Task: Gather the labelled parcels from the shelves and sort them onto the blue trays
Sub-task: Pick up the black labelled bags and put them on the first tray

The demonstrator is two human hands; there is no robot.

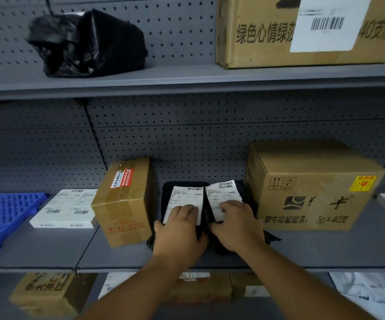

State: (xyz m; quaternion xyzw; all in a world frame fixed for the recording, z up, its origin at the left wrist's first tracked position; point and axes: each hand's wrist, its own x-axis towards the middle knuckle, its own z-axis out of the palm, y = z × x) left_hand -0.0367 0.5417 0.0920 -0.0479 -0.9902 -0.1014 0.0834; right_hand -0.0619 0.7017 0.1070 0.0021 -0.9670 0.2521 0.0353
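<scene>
On the lowest visible shelf, nearest the camera, sit a brown carton (48,294), some labelled parcels too blurred to name, and a white poly mailer (371,294) at the right

Above them both forearms reach away from the camera over the front lip of the middle shelf (48,250). The left hand (178,232) lies on the left black parcel (170,192), fingers spread across the lower part of its white shipping label (185,202), thumb out over the parcel's near left edge; the grip looks like it is closing round the near end, though I cannot tell whether the fingers have truly curled under. The right hand (237,225) covers the right black parcel (240,190) in the same way, fingers on its own label (223,195)

The two parcels lie side by side, touching along their inner edges, long axes running near to far. Each lies directly ahead of and under its own hand, so neither arm need cross; the likely pull is straight back toward the person, one parcel per hand

Just to the left stands a taped brown box (124,204), close to the left parcel; just to the right a larger printed carton (311,188) crowds the right one. Further left lie a flat white box (66,209) and a blue tray (4,215) at the shelf's end

On the far upper shelf rest a black plastic bag (87,45) and a big labelled carton (302,31)
</scene>
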